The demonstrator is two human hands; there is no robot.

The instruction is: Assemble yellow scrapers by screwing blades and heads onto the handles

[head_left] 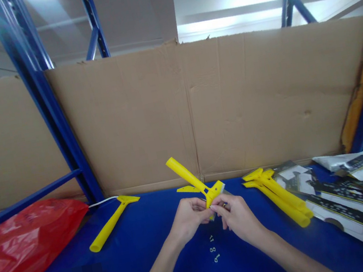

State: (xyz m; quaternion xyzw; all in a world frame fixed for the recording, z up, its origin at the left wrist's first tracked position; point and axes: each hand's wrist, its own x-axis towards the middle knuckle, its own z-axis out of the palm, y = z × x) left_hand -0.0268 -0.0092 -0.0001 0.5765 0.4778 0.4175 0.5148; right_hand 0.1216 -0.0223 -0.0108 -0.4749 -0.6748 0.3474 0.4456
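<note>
A yellow plastic scraper point(187, 175) with a round handle and a flat, wide head is held up over the blue table, its handle pointing up and to the left. My left hand point(191, 217) is closed on the head's lower left end. On the other side, my right hand point(234, 214) pinches the head near its lower edge, the fingertips of both hands close together. A pale strip shows along the head's upper right edge. Behind my left hand lies another flat yellow piece point(187, 190), mostly hidden.
One yellow scraper point(109, 226) lies at left, beside a red plastic bag point(34, 237). Several scrapers point(279, 196) are grouped at right, touching black-and-white card packaging point(349, 219). A cardboard wall point(136, 120) and blue rack posts point(60, 124) stand behind the blue table point(149, 231).
</note>
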